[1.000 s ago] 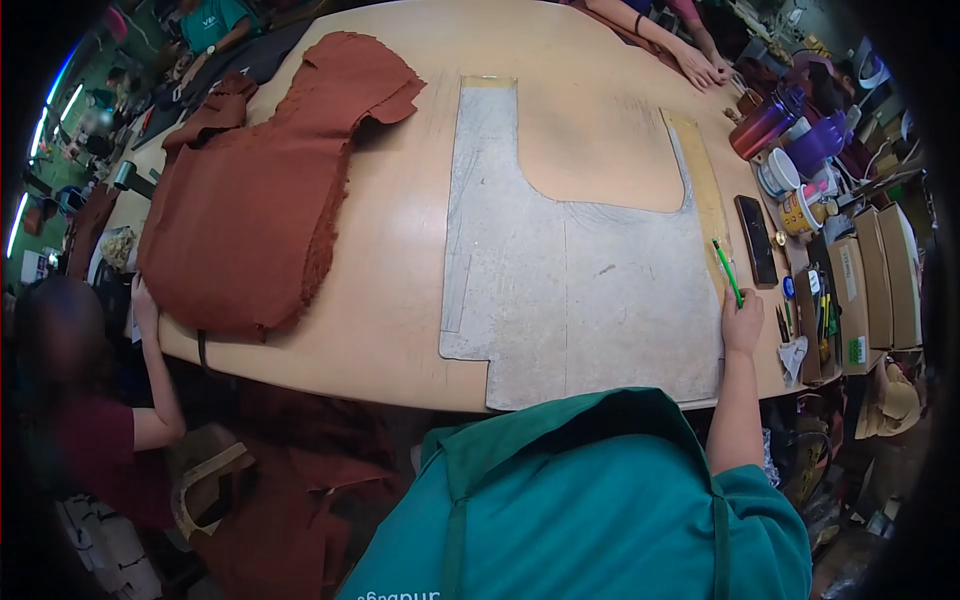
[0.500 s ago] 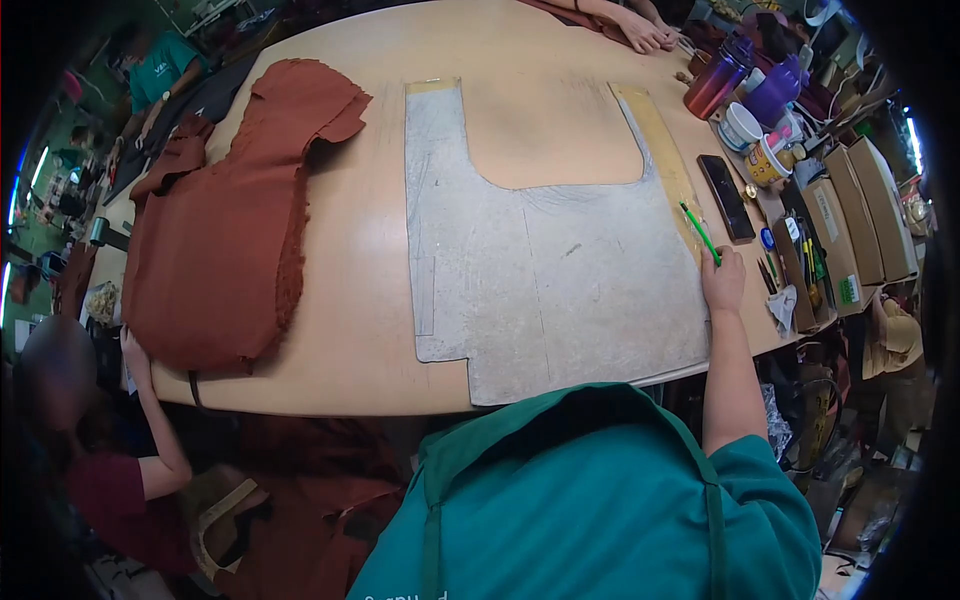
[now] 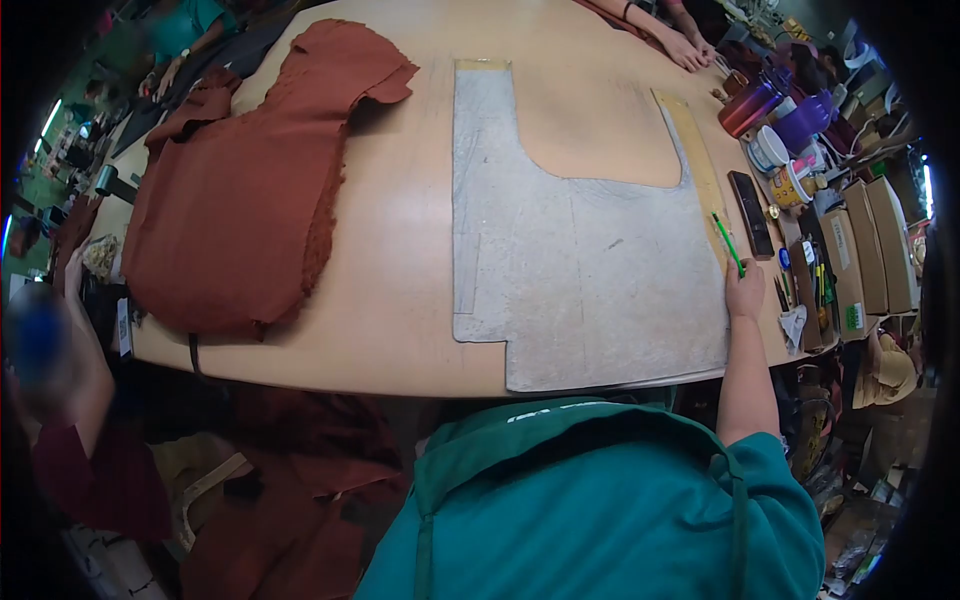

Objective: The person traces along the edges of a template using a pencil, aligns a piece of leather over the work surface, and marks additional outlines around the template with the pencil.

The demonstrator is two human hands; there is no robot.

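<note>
My right hand (image 3: pixel 745 290) is closed around a slim green pencil (image 3: pixel 726 238), which points up and away over the right border of a large grey pattern sheet (image 3: pixel 600 275). That sheet lies flat on the table, with a deep U-shaped cut-out at its far side and yellowish tape along its upper right strip. To the left rests a piled hide of reddish-brown leather (image 3: pixel 235 220) with ragged edges. My left hand is out of sight; the green apron and my body fill the lower part of the view.
On the right stand a phone (image 3: pixel 751 214), a purple-red bottle (image 3: pixel 752 104), tubs (image 3: pixel 768 150) and cardboard boxes (image 3: pixel 865 250) with pens. Another person's hands (image 3: pixel 688 50) rest at the far edge. A person (image 3: pixel 75 370) is at the left, near more brown leather (image 3: pixel 280 520).
The view has shifted, so the table's contents sit farther right. My right hand still holds the pencil near the sheet's edge. The person at the left has raised an arm toward the table's corner.
</note>
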